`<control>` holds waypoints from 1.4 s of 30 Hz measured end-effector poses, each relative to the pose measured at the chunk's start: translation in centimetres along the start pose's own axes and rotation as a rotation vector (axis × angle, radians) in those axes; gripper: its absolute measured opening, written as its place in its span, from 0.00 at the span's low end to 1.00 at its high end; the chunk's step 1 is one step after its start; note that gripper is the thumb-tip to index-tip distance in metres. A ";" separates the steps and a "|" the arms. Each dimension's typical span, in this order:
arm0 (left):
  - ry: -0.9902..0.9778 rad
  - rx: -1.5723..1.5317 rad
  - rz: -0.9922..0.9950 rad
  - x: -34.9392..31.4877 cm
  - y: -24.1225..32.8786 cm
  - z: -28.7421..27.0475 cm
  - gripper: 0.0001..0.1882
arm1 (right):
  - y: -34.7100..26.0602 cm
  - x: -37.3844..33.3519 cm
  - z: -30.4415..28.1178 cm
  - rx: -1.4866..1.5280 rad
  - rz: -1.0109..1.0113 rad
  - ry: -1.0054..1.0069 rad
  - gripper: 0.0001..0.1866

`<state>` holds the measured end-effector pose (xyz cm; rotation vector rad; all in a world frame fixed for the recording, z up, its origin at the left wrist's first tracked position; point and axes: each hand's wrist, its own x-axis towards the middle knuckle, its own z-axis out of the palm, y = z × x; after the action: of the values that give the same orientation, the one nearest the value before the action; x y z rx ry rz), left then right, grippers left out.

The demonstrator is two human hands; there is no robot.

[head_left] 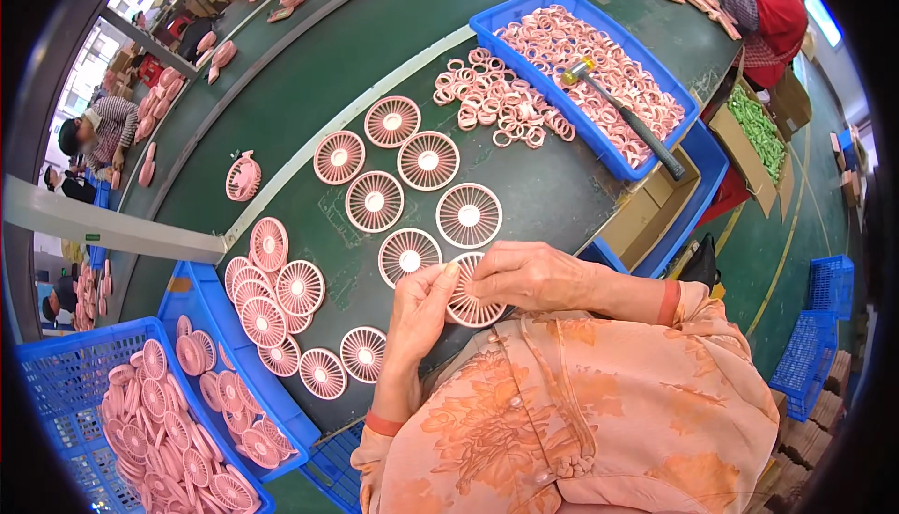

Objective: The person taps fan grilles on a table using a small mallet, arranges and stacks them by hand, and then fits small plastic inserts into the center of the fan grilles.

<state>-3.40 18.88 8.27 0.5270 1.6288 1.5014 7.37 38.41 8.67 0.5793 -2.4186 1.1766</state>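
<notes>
Left hand (419, 313) and right hand (529, 275) pinch one pink grille (477, 308) at the tabletop's (538, 200) near edge, probably steadying it; loose grilles (428, 159) spread beyond, blue ring tray (599, 146) right, seemingly for reach.

A hand could pass over the green table (543, 191) between the spread pink grilles (469, 215) and the loose rings (487, 91). Rightward, the blue tray (615, 160) and overhanging hammer (639, 127) block; leftward, the grille pile (263, 321) seems to leave only slits.
</notes>
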 end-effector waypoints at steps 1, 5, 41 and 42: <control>-0.014 -0.064 -0.030 0.0 0.2 0.2 0.19 | 0.0 -0.1 -0.2 0.025 0.009 -0.057 0.10; -0.071 -0.175 -0.060 0.1 0.2 1.0 0.15 | 0.6 -0.7 -0.4 0.071 0.059 -0.103 0.10; 0.026 -0.482 0.231 -2.0 -4.7 1.7 0.19 | -2.5 0.6 4.4 -0.232 0.205 0.255 0.10; 0.031 -0.491 0.229 -2.4 -5.1 1.3 0.19 | -2.3 0.7 4.5 -0.231 0.207 0.244 0.10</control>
<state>0.12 16.80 4.17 0.4221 1.1850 2.0070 7.28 33.33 7.94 0.1093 -2.3958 0.9607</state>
